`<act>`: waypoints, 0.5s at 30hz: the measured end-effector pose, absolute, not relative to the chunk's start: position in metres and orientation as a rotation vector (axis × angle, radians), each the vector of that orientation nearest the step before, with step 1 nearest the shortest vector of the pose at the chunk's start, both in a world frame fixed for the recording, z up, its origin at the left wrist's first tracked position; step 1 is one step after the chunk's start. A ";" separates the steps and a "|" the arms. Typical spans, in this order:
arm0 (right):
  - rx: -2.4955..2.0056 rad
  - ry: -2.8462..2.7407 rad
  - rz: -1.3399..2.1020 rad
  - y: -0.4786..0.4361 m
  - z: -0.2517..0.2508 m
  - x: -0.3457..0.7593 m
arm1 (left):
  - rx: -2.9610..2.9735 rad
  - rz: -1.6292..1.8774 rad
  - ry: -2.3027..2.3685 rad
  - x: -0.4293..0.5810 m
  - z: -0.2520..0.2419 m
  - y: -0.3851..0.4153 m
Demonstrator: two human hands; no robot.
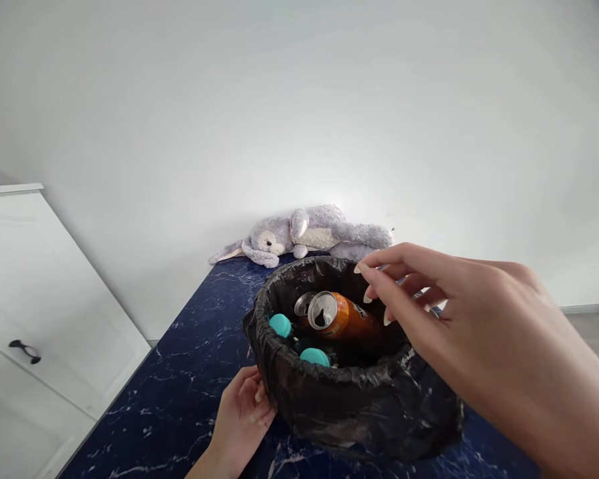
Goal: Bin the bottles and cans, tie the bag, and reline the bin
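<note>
A round bin (pixel 359 406) lined with a black plastic bag stands on a dark blue marbled tabletop (pixel 180 372). Inside it an orange drink can (pixel 352 318) leans with its opened top up, beside a second can (pixel 303 304). Two turquoise bottle caps (pixel 280 325) show at the bin's near left; the bottles below are mostly hidden. My left hand (pixel 244 412) rests against the bin's left side, its fingers curled in at the bag. Over the right rim hangs my right hand (pixel 444 299), fingers loosely bent and apart, with thumb and index tips close together and nothing visible in them.
A grey plush bunny (pixel 309 233) lies on its side at the table's far edge, by the white wall (pixel 299 100). At the left stands a white cabinet (pixel 40 286) with a dark handle (pixel 24 351). Some floor (pixel 594 336) shows at the right.
</note>
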State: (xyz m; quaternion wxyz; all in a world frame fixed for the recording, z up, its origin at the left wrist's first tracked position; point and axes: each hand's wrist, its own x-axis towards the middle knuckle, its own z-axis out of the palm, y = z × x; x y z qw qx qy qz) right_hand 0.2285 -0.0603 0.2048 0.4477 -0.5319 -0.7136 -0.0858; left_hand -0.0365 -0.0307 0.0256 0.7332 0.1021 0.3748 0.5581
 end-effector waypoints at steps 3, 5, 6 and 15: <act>-1.289 -1.748 -0.119 -0.057 0.204 0.233 | 0.264 1.223 0.826 -0.037 0.027 -0.032; -1.283 -1.741 -0.051 -0.054 0.203 0.239 | 0.300 1.221 0.816 -0.039 0.026 -0.032; -1.284 -1.737 -0.009 -0.051 0.202 0.243 | 0.324 1.221 0.814 -0.040 0.026 -0.031; -1.303 -1.640 0.289 -0.002 0.187 0.288 | 0.651 1.277 0.856 -0.051 0.076 0.002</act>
